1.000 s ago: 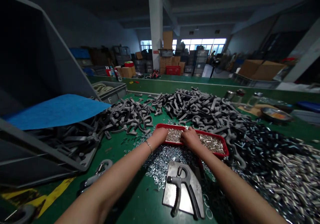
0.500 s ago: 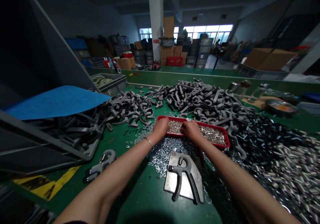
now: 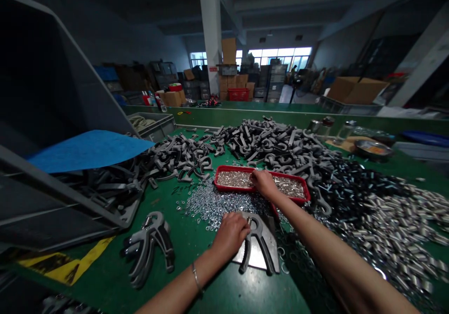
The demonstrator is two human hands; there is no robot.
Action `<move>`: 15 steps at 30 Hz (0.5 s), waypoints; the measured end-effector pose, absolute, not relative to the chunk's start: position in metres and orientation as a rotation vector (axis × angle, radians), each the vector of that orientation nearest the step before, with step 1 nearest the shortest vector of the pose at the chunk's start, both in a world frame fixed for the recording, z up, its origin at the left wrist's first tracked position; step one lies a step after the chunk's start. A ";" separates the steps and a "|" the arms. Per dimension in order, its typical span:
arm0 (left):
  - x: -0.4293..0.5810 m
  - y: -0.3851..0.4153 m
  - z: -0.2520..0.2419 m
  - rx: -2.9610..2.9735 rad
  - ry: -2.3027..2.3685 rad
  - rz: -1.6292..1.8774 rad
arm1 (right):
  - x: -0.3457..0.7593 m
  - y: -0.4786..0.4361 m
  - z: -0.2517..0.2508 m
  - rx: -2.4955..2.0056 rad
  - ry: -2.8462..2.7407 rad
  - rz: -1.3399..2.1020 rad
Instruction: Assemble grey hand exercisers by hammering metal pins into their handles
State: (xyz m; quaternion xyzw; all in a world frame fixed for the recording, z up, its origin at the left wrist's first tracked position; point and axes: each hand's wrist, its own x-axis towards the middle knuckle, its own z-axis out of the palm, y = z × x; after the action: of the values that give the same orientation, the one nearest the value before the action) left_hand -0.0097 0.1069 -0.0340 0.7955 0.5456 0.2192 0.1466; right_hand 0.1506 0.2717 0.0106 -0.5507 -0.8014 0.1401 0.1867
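Note:
My left hand is closed, its fingertips at the spring end of a grey and black hand grip strengthener. The fingers hide that end and whatever they may pinch. The strengthener lies on a metal plate on the green table. My right hand reaches to the middle of a red tray, with curled fingertips down among small metal parts. What they hold is hidden. Tiny pins fill the tray's left part; longer pins fill its right part.
Loose nuts spread before the tray. Grey handles are heaped behind it. Black parts and metal sleeves are piled right. More hand grips lie left, beside a tilted grey crate.
My left hand has left the tray and come down toward me to the hand grip strengthener on the plate. The right hand stays at the tray. The view has shifted slightly.

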 end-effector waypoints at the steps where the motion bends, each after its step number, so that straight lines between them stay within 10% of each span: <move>1: -0.009 0.107 -0.034 2.317 1.559 0.630 | 0.153 0.264 0.012 -1.508 -2.220 0.456; 15: -0.011 0.107 -0.033 2.698 1.413 0.466 | 0.190 0.109 -0.038 -1.284 -1.855 0.929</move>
State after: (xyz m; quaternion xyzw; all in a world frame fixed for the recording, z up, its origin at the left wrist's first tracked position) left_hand -0.0107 0.1067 -0.0327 0.8754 0.4583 0.1511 0.0303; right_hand 0.1900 0.1095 -0.0378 -0.4943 -0.7141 0.3575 0.3435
